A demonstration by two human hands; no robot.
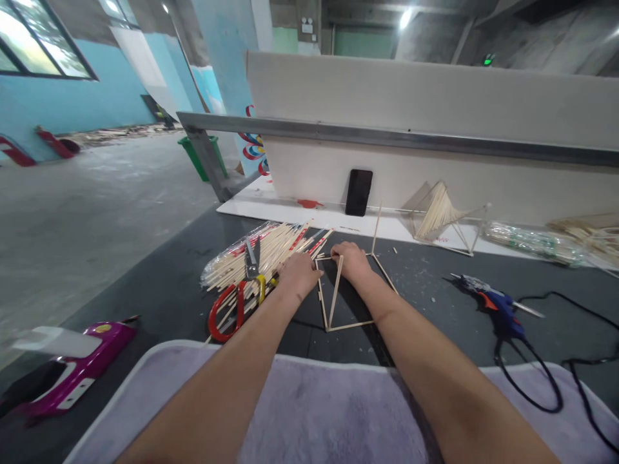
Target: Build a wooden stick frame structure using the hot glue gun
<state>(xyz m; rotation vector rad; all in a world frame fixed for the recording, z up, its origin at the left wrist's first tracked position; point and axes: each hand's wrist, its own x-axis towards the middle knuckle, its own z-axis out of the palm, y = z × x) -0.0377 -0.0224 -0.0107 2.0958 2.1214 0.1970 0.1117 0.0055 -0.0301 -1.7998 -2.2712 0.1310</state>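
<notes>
Left grip met near side of wooden-stick frame | right grip met far edge | pinching: could not tell, both | scissors lay atop sticks

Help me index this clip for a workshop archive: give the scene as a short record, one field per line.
Work piece: open frame of thin wooden sticks
Left hand: hand at the frame's left side; grip unclear
Right hand: hand at the frame's far side; grip unclear
Supplies: loose stick pile, left of the frame
Tools: open scissors on the sticks; blue glue gun at right; purple handheld tool at left
Behind: black phone leaning upright; another stick model
Surface: dark tabletop
</notes>
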